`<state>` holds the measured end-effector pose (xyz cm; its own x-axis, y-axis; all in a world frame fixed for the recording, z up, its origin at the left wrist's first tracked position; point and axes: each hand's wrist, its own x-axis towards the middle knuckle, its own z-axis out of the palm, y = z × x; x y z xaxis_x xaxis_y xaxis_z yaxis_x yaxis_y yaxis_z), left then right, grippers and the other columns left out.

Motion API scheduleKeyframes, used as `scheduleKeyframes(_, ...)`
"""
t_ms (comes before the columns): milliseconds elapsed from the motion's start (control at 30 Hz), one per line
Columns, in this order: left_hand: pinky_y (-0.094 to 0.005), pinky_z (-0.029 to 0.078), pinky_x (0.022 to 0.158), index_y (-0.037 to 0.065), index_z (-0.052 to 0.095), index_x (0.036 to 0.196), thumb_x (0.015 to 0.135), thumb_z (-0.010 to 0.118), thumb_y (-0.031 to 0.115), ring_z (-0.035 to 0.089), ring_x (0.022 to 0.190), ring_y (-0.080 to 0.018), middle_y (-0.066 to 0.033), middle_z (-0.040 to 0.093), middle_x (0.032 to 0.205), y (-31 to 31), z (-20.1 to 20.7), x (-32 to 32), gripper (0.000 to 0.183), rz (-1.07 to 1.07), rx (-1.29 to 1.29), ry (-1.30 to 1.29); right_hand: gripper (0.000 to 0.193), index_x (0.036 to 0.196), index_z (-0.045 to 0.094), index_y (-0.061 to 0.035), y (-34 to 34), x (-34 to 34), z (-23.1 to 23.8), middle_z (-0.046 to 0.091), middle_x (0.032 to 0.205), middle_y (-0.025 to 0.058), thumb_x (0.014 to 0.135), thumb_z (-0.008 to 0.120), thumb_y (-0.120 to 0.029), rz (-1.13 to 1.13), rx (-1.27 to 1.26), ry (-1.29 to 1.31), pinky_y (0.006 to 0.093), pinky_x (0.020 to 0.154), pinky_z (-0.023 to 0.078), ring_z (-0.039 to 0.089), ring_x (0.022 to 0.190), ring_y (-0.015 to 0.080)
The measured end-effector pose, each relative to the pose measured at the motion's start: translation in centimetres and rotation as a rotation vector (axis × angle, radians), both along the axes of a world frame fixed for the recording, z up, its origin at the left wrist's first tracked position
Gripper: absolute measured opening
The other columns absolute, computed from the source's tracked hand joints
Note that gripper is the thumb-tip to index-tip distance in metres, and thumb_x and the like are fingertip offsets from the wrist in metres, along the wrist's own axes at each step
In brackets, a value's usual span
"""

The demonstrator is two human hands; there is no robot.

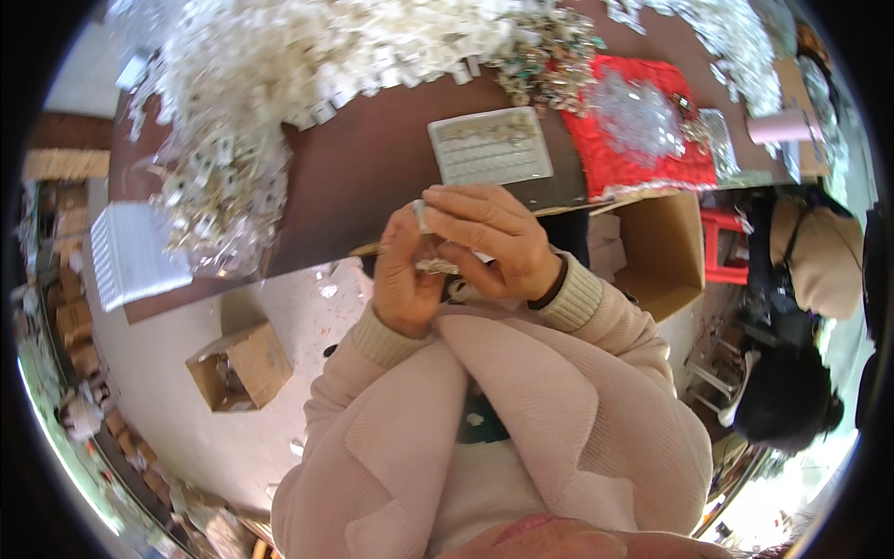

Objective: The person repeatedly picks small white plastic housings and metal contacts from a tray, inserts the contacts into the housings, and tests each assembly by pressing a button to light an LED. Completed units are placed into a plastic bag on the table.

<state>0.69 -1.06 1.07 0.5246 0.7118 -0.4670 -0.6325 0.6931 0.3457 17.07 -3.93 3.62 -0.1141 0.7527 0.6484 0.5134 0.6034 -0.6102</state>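
My left hand point(405, 279) and my right hand point(498, 238) meet in front of my chest, near the table's front edge. Their fingers are closed around a small whitish piece point(420, 216) that stands up between the fingertips. A pale, shiny bit point(436, 266) shows lower down between the palms; whether it belongs to the same piece I cannot tell. Just beyond my hands on the table lies a white tray point(453, 175) with rows of small metallic pieces in it.
Heaped small white cards in clear bags point(372, 47) cover the far side of the brown table point(349, 168). Metallic trinkets point(545, 61) lie beside a red cloth point(610, 163) bearing clear bags point(638, 116). White trays point(135, 256) are stacked at left. Cardboard boxes point(256, 363) stand below; people sit at right.
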Motion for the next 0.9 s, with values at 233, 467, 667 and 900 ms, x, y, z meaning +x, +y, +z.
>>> scheduleKeyframes(233,-0.0157,0.028,0.044,0.007,0.066,0.111,0.096,0.067,0.013,0.046,0.065,-0.0028,-0.0086,0.071,0.100,0.3,-0.9,1.4,0.017,-0.100,0.146,0.005,0.023,0.108,0.073,-0.0020,-4.0,8.9,-1.8,0.072,0.096,0.0120,0.086,0.070,0.005,-0.755,-0.194,-0.011,0.0301,0.073,0.054,0.068,0.078,0.0190)
scheduleKeyframes(467,-0.0165,0.027,0.044,0.008,0.065,0.111,0.095,0.069,0.018,0.049,0.068,-0.0043,-0.0085,0.072,0.102,0.4,-0.5,2.1,0.019,-0.157,0.168,0.078,0.020,0.105,0.074,-0.0040,-3.4,14.7,-4.3,0.065,0.093,0.0138,0.086,0.073,-0.007,-0.918,-0.229,-0.236,0.0382,0.068,0.054,0.066,0.078,0.0311)
scheduleKeyframes(667,-0.0151,0.028,0.043,0.006,0.064,0.113,0.097,0.067,0.018,0.049,0.067,-0.0046,-0.0097,0.071,0.102,0.3,-0.5,2.2,0.020,-0.125,0.150,0.145,0.016,0.103,0.074,-0.0020,-5.3,14.3,-4.8,0.067,0.091,0.0136,0.087,0.072,-0.003,-0.807,-0.254,-0.169,0.0336,0.067,0.054,0.067,0.076,0.0278)
scheduleKeyframes(900,-0.0158,0.028,0.044,0.006,0.065,0.114,0.097,0.067,0.017,0.049,0.068,-0.0046,-0.0101,0.072,0.101,0.4,-0.9,2.2,0.021,-0.137,0.162,0.068,0.011,0.098,0.071,-0.0014,-4.7,14.4,-4.4,0.069,0.088,0.0128,0.087,0.070,-0.001,-0.864,-0.233,-0.082,0.0334,0.068,0.054,0.068,0.076,0.0258)
